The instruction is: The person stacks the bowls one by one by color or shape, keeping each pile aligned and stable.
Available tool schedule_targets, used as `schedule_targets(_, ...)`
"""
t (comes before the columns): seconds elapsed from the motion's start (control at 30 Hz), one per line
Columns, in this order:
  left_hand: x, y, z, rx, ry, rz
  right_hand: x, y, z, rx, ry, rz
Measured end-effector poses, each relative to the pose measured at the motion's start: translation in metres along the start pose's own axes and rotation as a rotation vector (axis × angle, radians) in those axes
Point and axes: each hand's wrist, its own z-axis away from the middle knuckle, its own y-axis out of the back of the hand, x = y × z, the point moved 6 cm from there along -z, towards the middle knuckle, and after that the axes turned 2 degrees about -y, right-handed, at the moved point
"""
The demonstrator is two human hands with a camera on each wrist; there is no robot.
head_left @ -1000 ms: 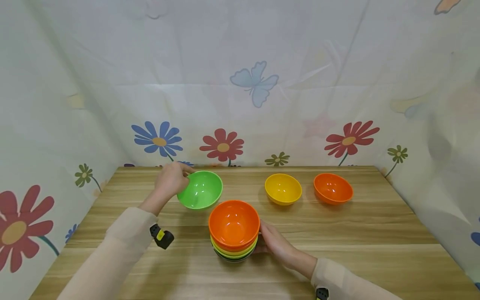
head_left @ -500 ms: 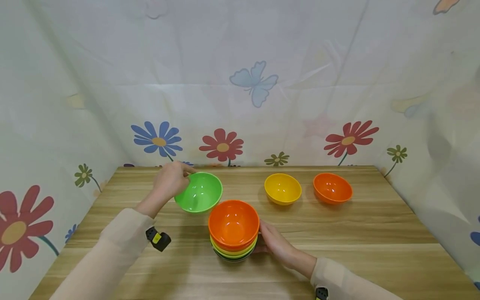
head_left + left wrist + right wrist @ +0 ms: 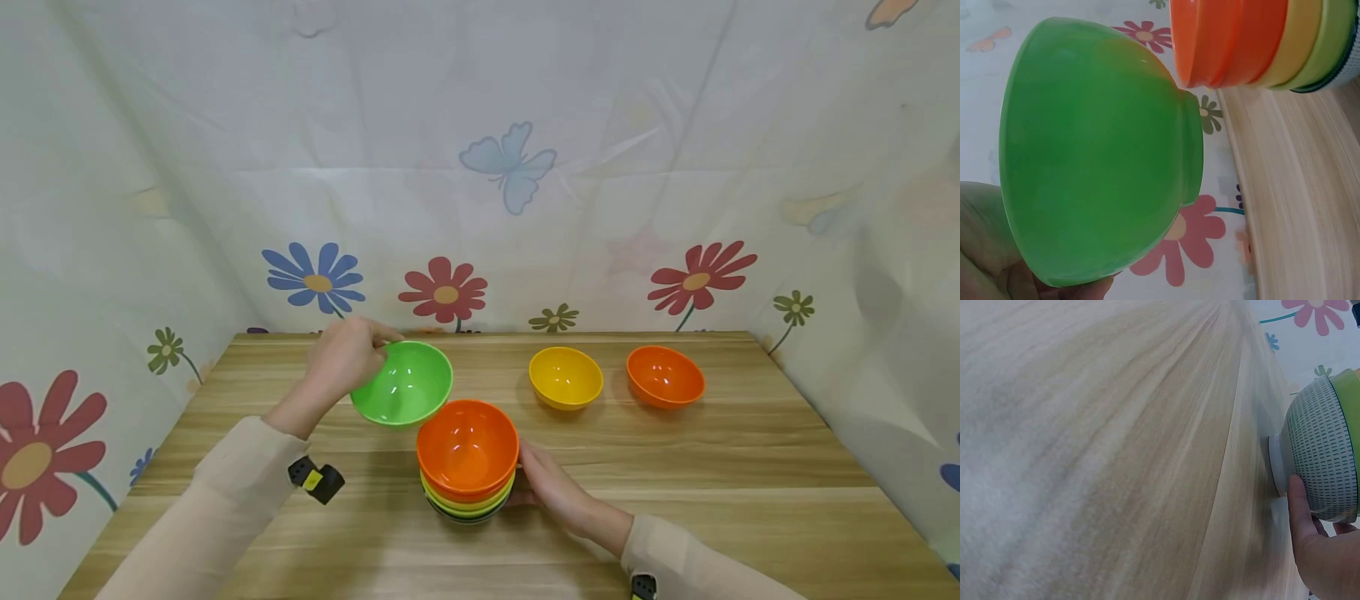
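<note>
My left hand (image 3: 347,357) pinches the rim of a bright green bowl (image 3: 402,385), which is off the table with its mouth tilted toward me. In the left wrist view the green bowl (image 3: 1097,150) shows its outer side and foot, apart from the stack. The bowl stack (image 3: 468,450) stands in the middle, an orange bowl on top, yellow and light green ones beneath. At its bottom is a white bowl with small dashes (image 3: 1322,444). My right hand (image 3: 558,492) touches the stack's right side with a straight digit against the patterned bowl; its other fingers are partly hidden.
A yellow bowl (image 3: 566,379) and another orange bowl (image 3: 665,377) sit apart at the back right of the wooden table (image 3: 720,492). A flower-printed curtain (image 3: 600,208) stands behind the table and along both sides.
The left hand has shifted slightly right with the green bowl, bringing it closer to the stack's top rim after a small dip. The right hand and the stack stay in place.
</note>
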Motion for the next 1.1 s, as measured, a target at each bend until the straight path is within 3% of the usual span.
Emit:
schedule_targets(0.33, 0.021, -0.004, 0.006, -0.017, -0.068, 0.021, 0.000, 0.000, 0.000, -0.001, 0.003, 0.006)
schedule_targets(0.67, 0.037, -0.013, 0.009, -0.059, -0.067, 0.076, -0.001, -0.002, 0.001, 0.002, 0.020, -0.006)
schedule_targets(0.9, 0.047, -0.019, 0.012, -0.063, -0.099, 0.125, -0.002, -0.002, 0.002, 0.015, 0.014, -0.013)
schedule_targets(1.1, 0.052, -0.030, 0.012, -0.068, -0.116, 0.112, -0.001, -0.002, 0.001, 0.028, 0.006, -0.007)
